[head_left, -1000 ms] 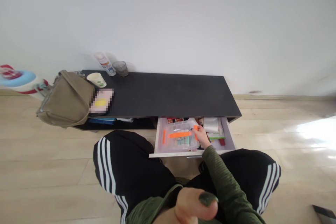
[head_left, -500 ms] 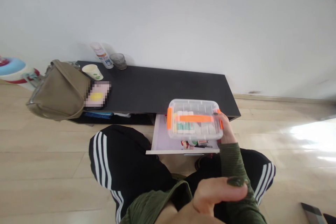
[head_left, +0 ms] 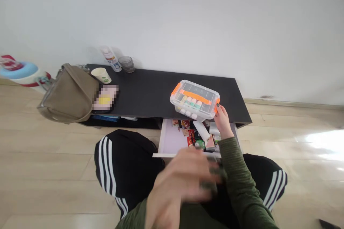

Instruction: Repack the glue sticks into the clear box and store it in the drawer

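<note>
Over the front edge of the black cabinet [head_left: 150, 93], toward its right end, was a clear lidded box [head_left: 195, 101], with white-and-green containers [head_left: 193, 103] showing inside. The right hand [head_left: 222, 120] was clamped on the orange clip [head_left: 217, 106] at the box's right end, so the box extended leftward from it; whether it touched the cabinet top, I could not tell. Blurred, the left hand [head_left: 185, 175] hung before the pulled-out drawer [head_left: 170, 139], fingers apart, well away from the box.

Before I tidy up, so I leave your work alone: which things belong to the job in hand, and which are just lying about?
In use: box, held by the right hand; open drawer.

Lying about: bag, cup, glass, can.
</note>
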A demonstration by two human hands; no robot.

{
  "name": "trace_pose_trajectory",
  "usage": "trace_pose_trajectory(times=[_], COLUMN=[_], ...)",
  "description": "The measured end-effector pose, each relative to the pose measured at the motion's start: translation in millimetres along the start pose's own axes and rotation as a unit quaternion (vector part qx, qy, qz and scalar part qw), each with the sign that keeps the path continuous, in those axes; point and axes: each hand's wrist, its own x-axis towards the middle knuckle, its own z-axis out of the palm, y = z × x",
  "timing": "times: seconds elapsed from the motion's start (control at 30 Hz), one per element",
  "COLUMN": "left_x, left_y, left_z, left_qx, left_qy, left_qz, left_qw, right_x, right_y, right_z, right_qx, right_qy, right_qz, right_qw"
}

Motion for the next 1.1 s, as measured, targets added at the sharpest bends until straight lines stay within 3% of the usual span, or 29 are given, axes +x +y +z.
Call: trace_pose_trajectory(times=[0.07,0.1,0.17,0.27,0.33,0.4,0.47,0.6,0.73,0.87,0.97,1.1], left_x=[15,17,7,-35,-65,-85,-93,-81,-49,-10,17,61], left_y=[-26,-44,-86,-149,-177,-191,-196,-202,-218,-230,-220,-186], left_z=[1,1,-2,-7,-6,-1,9,26,25,9,-10,-42], left_qx=[0.054,0.120,0.264,0.387,0.415,0.442,0.477,0.533,0.516,0.432,0.360,0.309], left_qy=[-0.029,-0.053,-0.121,-0.249,-0.284,-0.279,-0.255,-0.214,-0.201,-0.187,-0.097,0.036], left_qz=[-0.022,-0.064,-0.138,-0.233,-0.226,-0.193,-0.160,-0.124,-0.113,-0.086,-0.082,-0.062], left_qw=[0.998,0.989,0.947,0.857,0.834,0.830,0.826,0.809,0.825,0.878,0.924,0.948], right_x=[-18,-32,-66,-124,-154,-170,-172,-154,-125,-89,-73,-64], right_y=[8,14,31,57,69,75,77,78,84,84,70,31], right_z=[-12,-19,-33,-51,-57,-57,-53,-43,-35,-24,-20,-23], right_qx=[-0.066,-0.107,-0.207,-0.326,-0.372,-0.403,-0.398,-0.362,-0.338,-0.307,-0.333,-0.279], right_qy=[0.013,0.025,0.047,-0.056,-0.134,-0.150,-0.130,-0.104,-0.080,-0.070,-0.065,0.067], right_qz=[-0.006,-0.010,-0.012,0.033,0.075,0.114,0.155,0.187,0.147,0.110,0.024,-0.052], right_qw=[0.998,0.994,0.977,0.943,0.915,0.896,0.895,0.907,0.926,0.943,0.940,0.957])
